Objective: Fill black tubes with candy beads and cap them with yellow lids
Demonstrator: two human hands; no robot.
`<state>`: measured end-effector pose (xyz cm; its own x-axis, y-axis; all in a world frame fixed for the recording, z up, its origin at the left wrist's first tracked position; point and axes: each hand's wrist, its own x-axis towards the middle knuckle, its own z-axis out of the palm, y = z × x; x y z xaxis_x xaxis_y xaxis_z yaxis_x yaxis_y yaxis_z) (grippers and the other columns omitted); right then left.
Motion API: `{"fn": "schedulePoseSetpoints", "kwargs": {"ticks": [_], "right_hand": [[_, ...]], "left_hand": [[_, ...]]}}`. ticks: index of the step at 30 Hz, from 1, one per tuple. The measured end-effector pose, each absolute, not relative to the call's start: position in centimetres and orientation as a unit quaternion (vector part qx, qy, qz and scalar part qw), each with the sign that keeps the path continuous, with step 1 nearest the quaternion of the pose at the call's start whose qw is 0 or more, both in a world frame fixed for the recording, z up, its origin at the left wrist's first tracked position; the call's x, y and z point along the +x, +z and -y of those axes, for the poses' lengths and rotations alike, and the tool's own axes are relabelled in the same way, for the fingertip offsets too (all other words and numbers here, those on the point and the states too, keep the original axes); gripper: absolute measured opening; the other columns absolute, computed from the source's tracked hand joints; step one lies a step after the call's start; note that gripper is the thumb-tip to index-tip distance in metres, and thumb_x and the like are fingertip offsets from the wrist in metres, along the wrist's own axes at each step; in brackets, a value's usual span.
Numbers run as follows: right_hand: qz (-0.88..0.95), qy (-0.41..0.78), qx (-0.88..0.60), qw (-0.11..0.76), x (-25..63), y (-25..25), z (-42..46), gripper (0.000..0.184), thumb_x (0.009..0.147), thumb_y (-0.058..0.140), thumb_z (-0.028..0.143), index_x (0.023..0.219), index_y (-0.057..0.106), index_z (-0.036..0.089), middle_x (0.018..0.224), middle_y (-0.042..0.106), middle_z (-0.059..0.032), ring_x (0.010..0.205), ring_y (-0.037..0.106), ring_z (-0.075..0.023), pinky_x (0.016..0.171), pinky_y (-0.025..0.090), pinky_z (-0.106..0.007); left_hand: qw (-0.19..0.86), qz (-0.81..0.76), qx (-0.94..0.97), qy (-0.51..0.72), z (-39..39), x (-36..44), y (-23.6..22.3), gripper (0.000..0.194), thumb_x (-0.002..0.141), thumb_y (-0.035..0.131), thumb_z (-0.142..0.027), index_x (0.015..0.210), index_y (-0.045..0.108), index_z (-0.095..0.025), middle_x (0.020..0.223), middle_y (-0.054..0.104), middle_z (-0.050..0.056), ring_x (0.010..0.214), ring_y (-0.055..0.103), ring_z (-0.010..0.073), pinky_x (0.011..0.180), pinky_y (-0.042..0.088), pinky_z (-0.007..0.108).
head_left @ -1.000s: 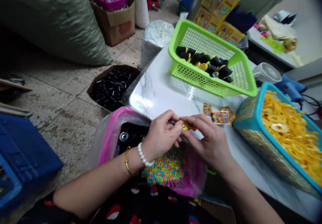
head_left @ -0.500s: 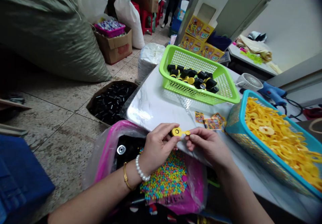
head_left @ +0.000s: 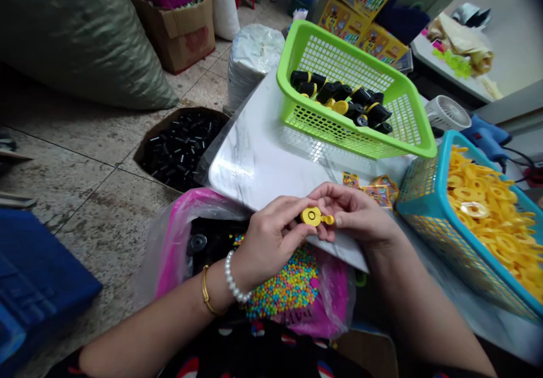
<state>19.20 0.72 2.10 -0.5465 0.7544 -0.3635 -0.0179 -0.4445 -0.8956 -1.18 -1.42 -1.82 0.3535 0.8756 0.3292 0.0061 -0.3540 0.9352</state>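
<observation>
A small yellow plastic cap (head_left: 314, 217) with a round hole and a short tab is pinched between both hands at the near edge of the white marble table (head_left: 263, 157). My left hand (head_left: 271, 236), with a pearl bracelet and a gold bangle on the wrist, grips the round end. My right hand (head_left: 354, 217) curls round the tab end. Under my hands a pink plastic bag (head_left: 182, 236) on my lap holds tiny multicoloured candy beads (head_left: 282, 290). Any black tube under the cap is hidden by my fingers.
A green basket (head_left: 407, 134) with black-and-yellow capped tubes stands at the back of the table. A blue basket (head_left: 419, 191) of yellow caps is on the right. Small printed stickers (head_left: 373, 188) lie between them. A box of black tubes (head_left: 180, 146) and a large sack (head_left: 85, 38) sit on the floor.
Both hands stay together on the yellow cap and have turned it so its round face shows. The camera view dipped down and closer.
</observation>
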Motion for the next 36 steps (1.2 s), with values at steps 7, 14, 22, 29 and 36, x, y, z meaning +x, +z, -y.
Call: {"fn": "schedulePoseSetpoints", "kwargs": {"ticks": [7, 14, 22, 29, 36], "right_hand": [[0.487, 0.702, -0.475, 0.209, 16.7, 3.2, -0.7, 0.027, 0.087, 0.065, 0.033, 0.101, 0.046, 0.021, 0.071, 0.056, 0.0051, 0.049, 0.056, -0.0073, 0.046, 0.047, -0.019], [0.688, 0.392, -0.565, 0.231, 15.2, 3.7, 1.8, 0.03, 0.089, 0.057, 0.031, 0.117, 0.055, 0.023, 0.074, 0.057, 0.0022, 0.066, 0.056, -0.0114, 0.061, 0.044, -0.023], [0.761, 0.393, -0.501, 0.123, 16.5, 7.1, -0.9, 0.021, 0.08, 0.067, 0.031, 0.098, 0.064, 0.019, 0.063, 0.058, 0.004, 0.053, 0.054, -0.0091, 0.051, 0.041, -0.02], [0.554, 0.691, -0.405, 0.227, 19.2, 2.4, -0.9, 0.039, 0.087, 0.061, 0.047, 0.112, 0.057, 0.018, 0.067, 0.065, -0.0003, 0.057, 0.065, -0.0124, 0.049, 0.052, -0.021], [0.432, 0.78, -0.365, 0.268, 20.8, 1.7, 0.0, 0.048, 0.089, 0.058, 0.048, 0.123, 0.057, 0.015, 0.084, 0.067, -0.0063, 0.07, 0.069, -0.0152, 0.052, 0.054, -0.022]], "left_hand": [[0.446, -0.338, 0.688, 0.461, 1.2, -0.6, -1.8, 0.032, 0.084, 0.063, -0.012, 0.115, 0.061, -0.016, 0.106, 0.065, 0.009, 0.094, 0.062, 0.0164, 0.081, 0.054, 0.03], [0.457, -0.385, 0.688, 0.413, 1.0, -0.9, -1.7, 0.021, 0.081, 0.059, -0.01, 0.098, 0.064, -0.019, 0.088, 0.063, 0.003, 0.064, 0.056, 0.0116, 0.059, 0.049, 0.024], [0.524, -0.325, 0.698, 0.365, 0.8, -2.1, -1.2, 0.027, 0.084, 0.057, -0.02, 0.111, 0.061, -0.017, 0.08, 0.063, 0.001, 0.062, 0.059, 0.0114, 0.061, 0.049, 0.023], [0.435, -0.384, 0.716, 0.388, 1.1, -1.1, -1.6, 0.014, 0.078, 0.067, -0.022, 0.09, 0.071, -0.017, 0.069, 0.058, -0.002, 0.059, 0.052, 0.0101, 0.055, 0.043, 0.021], [0.413, -0.386, 0.707, 0.426, 1.5, -0.6, -1.5, 0.031, 0.078, 0.063, -0.015, 0.108, 0.068, -0.02, 0.085, 0.065, 0.001, 0.061, 0.054, 0.009, 0.06, 0.046, 0.022]]}}
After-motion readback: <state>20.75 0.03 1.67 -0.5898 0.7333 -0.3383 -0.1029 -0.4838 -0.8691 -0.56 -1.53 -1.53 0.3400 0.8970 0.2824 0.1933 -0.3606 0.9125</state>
